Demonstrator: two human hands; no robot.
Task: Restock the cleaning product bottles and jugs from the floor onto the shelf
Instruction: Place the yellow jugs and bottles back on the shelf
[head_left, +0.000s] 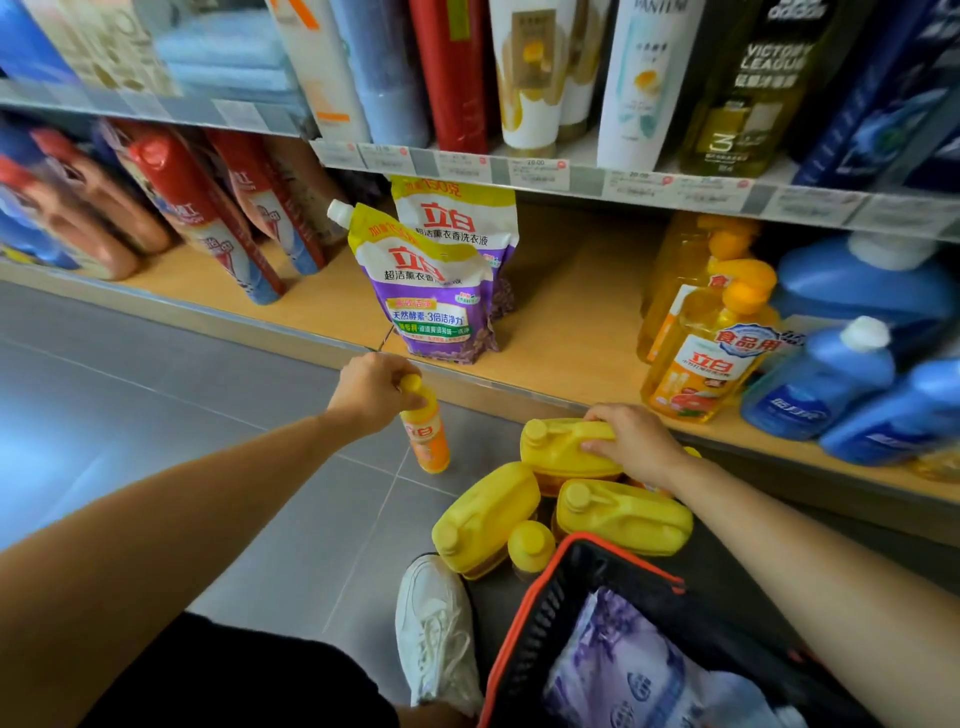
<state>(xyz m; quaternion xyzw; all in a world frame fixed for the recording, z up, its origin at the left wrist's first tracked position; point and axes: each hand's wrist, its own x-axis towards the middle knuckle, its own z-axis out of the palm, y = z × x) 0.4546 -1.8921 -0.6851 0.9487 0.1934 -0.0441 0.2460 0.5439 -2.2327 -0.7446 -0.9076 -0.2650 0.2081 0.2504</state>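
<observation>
Your left hand (371, 392) has its fingers (413, 402) curled round the neck of a small orange bottle (426, 441), just under the yellow cap, so it hangs upright below them. I cannot tell whether its base touches the floor (208, 415). That top grip suits a straight lift to the shelf (561, 332), whose bare stretch lies just beyond those fingers, right of the purple pouches (431, 306).

Your right hand (636, 441) grips the top of a yellow jug (561, 449), fingers (597, 415) over the far edge and thumb on the near side, probably at the handle for carrying. Two other jugs (488, 514) and a yellow-capped bottle (531, 543) sit just below that hand, against a basket (524, 613). Beyond the right fingers, big orange bottles (696, 364) and blue jugs (826, 379) already stand on the shelf.
</observation>
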